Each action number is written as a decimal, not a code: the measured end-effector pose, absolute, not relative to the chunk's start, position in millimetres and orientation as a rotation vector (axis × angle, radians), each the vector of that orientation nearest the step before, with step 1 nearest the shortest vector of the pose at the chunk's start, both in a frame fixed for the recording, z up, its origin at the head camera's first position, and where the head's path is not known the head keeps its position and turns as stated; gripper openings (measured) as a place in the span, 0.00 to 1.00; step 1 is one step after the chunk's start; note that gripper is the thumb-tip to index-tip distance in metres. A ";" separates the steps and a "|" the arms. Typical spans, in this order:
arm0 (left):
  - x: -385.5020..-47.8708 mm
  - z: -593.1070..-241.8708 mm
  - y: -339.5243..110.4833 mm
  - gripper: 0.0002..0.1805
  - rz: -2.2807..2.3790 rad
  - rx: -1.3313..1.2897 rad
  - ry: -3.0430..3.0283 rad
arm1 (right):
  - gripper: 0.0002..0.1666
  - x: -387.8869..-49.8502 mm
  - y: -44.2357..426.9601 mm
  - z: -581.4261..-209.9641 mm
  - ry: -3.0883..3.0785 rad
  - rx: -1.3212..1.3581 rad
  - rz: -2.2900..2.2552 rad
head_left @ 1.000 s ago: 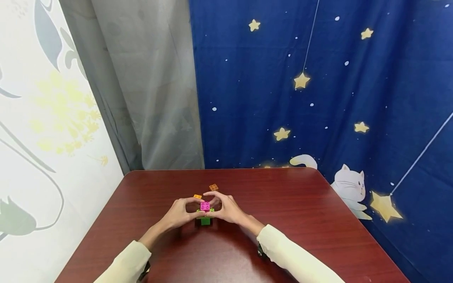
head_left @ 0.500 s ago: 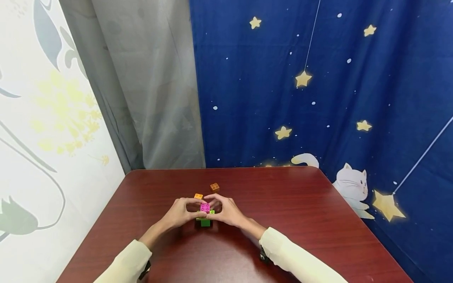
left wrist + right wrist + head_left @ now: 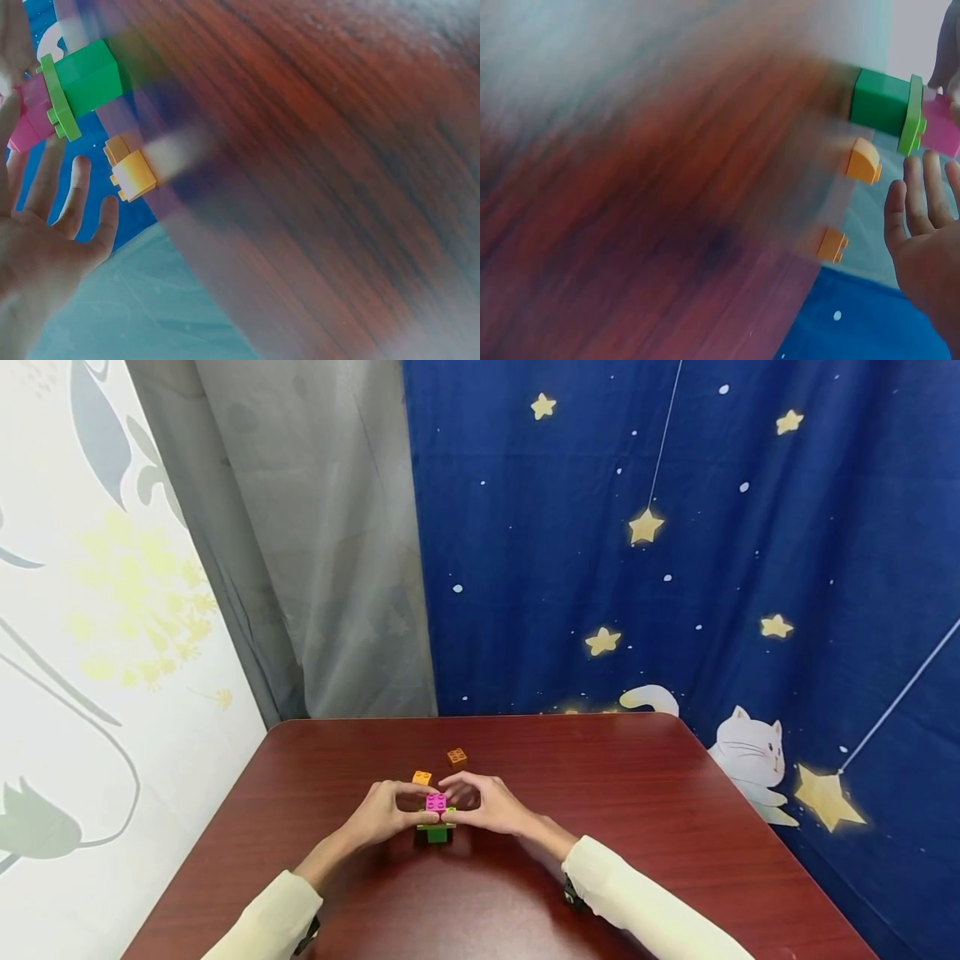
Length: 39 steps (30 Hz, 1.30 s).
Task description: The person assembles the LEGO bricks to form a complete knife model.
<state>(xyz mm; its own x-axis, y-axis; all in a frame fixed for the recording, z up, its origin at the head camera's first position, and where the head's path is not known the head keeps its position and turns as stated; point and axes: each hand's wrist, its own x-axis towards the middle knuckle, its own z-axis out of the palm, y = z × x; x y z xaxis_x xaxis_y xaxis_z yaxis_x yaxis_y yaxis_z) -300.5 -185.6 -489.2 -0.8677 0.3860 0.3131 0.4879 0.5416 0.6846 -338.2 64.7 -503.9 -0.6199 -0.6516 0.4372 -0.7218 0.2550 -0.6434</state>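
A pink toy brick (image 3: 436,802) sits on top of a lime-green plate (image 3: 60,97), above a green block (image 3: 881,101) that stands on the table. My left hand (image 3: 381,812) pinches the pink brick from the left with thumb and index finger. From the right, my right hand (image 3: 491,807) spreads its thumb and index finger around the brick's side, with the index tip raised behind it. In the right wrist view its other fingers (image 3: 932,191) are extended. Its thumb and index tip are not shown clearly there, so any light contact is hard to judge.
Behind the stack are a yellow-orange rounded brick (image 3: 422,777) and a darker orange brick (image 3: 457,757). The dark red wooden table (image 3: 637,810) reaches back to a grey curtain (image 3: 360,568) and a blue star-patterned curtain (image 3: 525,568).
My right hand has shifted slightly right, its thumb drawing back from the front of the pink brick. My left hand and the stack stay nearly in place. The head view has tilted a little.
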 end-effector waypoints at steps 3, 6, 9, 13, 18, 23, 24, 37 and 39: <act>-299.8 -489.7 -187.5 0.18 -1.217 -0.744 -2.641 | 0.26 -345.4 69.5 -503.2 -2.430 1.289 1.338; -299.3 -489.5 -189.1 0.17 -1.206 -0.726 -2.641 | 0.23 -356.1 73.2 -503.6 -2.448 1.191 1.339; -299.0 -489.1 -190.2 0.18 -1.203 -0.717 -2.649 | 0.21 -368.0 75.8 -505.4 -2.457 1.075 1.330; -298.6 -488.6 -191.0 0.19 -1.178 -0.706 -2.668 | 0.22 -381.6 76.1 -508.2 -2.465 0.993 1.320; -298.3 -487.3 -190.5 0.19 -1.146 -0.684 -2.685 | 0.23 -395.8 72.9 -513.3 -2.487 0.964 1.323; -298.5 -486.2 -188.8 0.20 -1.170 -0.672 -2.693 | 0.23 -407.1 68.2 -518.8 -2.503 0.901 1.331; -298.6 -486.5 -188.4 0.20 -1.170 -0.672 -2.694 | 0.23 -408.8 67.2 -519.6 -2.510 0.885 1.331; -298.2 -487.5 -184.4 0.21 -1.188 -0.657 -2.700 | 0.27 -423.9 58.3 -525.0 -2.552 0.775 1.255; -298.2 -487.5 -183.8 0.22 -1.198 -0.651 -2.702 | 0.29 -426.3 57.8 -525.3 -2.566 0.766 1.247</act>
